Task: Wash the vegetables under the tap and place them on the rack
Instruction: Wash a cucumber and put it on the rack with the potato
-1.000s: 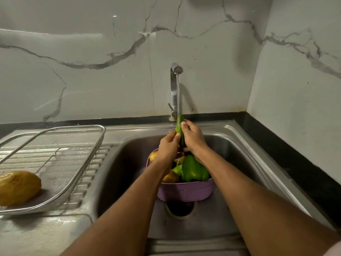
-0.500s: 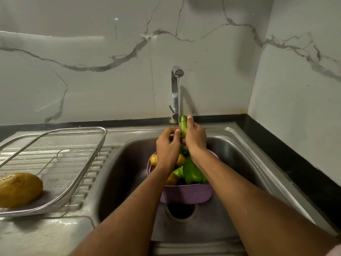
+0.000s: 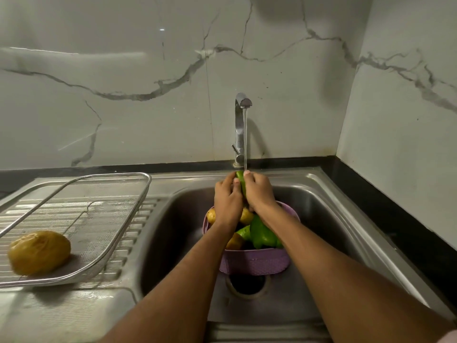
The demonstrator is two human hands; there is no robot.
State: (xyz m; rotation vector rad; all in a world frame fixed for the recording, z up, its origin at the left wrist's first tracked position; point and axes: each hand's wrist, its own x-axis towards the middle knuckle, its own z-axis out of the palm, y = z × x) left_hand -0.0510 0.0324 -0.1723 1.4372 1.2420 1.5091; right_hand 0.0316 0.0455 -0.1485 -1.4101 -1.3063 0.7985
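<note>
Dim, greenish light falls from above, throwing a soft glare streak across the marble wall (image 3: 74,53) and a shadow beside the tap (image 3: 241,127), while wide-angle distortion bends the slightly soft edges

The green vegetable (image 3: 240,180) is mostly hidden between both hands — only its tip shows. The rack (image 3: 103,219) runs off the left edge; the basket's (image 3: 254,264) contents sit partly behind the forearms.
</note>
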